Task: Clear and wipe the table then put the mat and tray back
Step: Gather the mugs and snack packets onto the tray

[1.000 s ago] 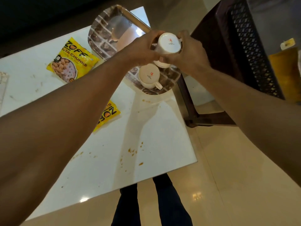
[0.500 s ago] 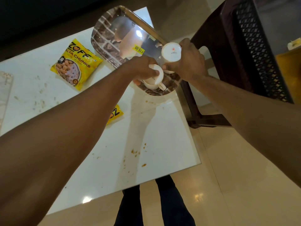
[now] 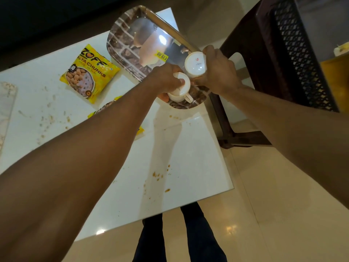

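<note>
Warm, yellowish indoor light falls from overhead. It flares as a bright spot on the shiny tray (image 3: 132, 44) in the upper middle, and as small glints on the white worktop (image 3: 188, 148) near its lower edge and on the glossy floor (image 3: 264, 186) at lower right. The top left corner is nearly black. A soft shadow of an arm crosses the worktop centre. Wide-angle bending swells the forearms at the edges, and fine detail is slightly soft.

Shiny steel tray (image 3: 132, 35) at white table's (image 3: 188, 148) far corner, crumb-strewn tabletop
</note>
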